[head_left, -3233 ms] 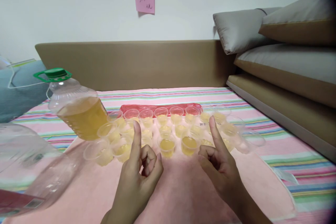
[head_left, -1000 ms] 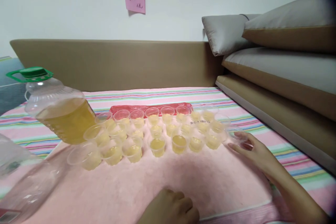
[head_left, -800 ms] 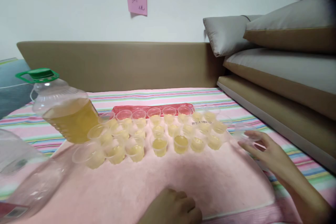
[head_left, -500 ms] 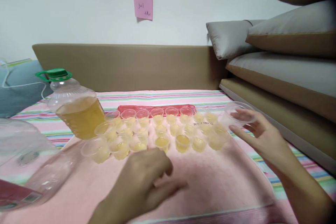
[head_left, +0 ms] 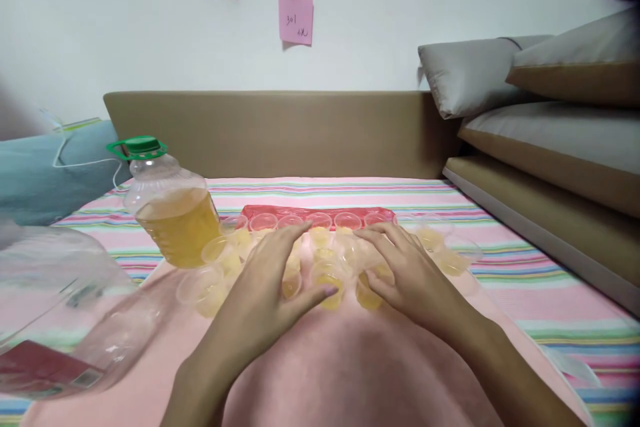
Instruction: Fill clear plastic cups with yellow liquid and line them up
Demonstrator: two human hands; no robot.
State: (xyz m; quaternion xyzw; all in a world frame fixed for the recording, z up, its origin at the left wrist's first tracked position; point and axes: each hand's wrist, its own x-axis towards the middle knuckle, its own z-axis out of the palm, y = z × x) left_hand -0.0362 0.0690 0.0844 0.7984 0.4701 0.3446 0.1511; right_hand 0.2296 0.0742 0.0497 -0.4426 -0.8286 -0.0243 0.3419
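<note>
Several clear plastic cups (head_left: 327,277) with yellow liquid stand close together in rows on a pink cloth (head_left: 350,360). My left hand (head_left: 273,273) is spread over the left-centre cups, thumb stretched toward a front cup. Over the right-centre cups is my right hand (head_left: 407,270), fingers apart and slightly bent, with one front cup (head_left: 369,292) partly under its thumb. Neither hand visibly holds a cup; whether the fingertips touch the rims I cannot tell. At the right end of the rows are further cups (head_left: 453,260), blurred. The hands hide part of the middle cups.
A large bottle (head_left: 180,223) with a green cap, partly filled with yellow liquid, stands left of the cups. Nearer lies a clear bottle (head_left: 117,327) with a red label. Red plastic wrapping (head_left: 385,212) lies behind the cups. Stacked cushions (head_left: 560,133) rise at the right.
My right hand has let go of the clear cup at the right and moved left over the rows. My left hand has moved forward over the cups and opened. The view has shifted left.
</note>
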